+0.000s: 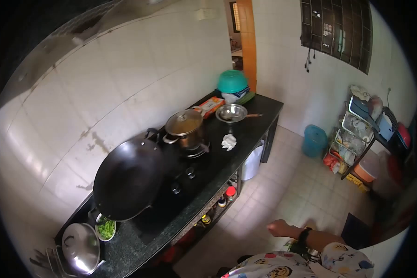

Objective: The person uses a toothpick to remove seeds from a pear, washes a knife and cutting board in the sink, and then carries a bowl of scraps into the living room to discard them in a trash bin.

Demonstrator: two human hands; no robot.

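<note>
My right hand (282, 228), a dark band around its wrist, is held over the tiled floor in front of my body. Its fingers look curled closed, and nothing shows in them. My left hand is out of view. Along the wall runs a dark counter (171, 217). A large black wok (129, 180) sits on the stove there. Beyond it a steel pot (184, 127) with a glass lid stands on the other burner. Beside the wok is a bowl of chopped greens (106, 229), next to a domed metal lid (81, 248).
On the counter's far end are a metal pan (231, 113), a crumpled white cloth or tissue (228, 142), an orange-white box (211, 106) and a green basin (232, 82). Bottles and jars stand underneath. A blue bin (315, 140) and a loaded rack (354, 134) stand at the right.
</note>
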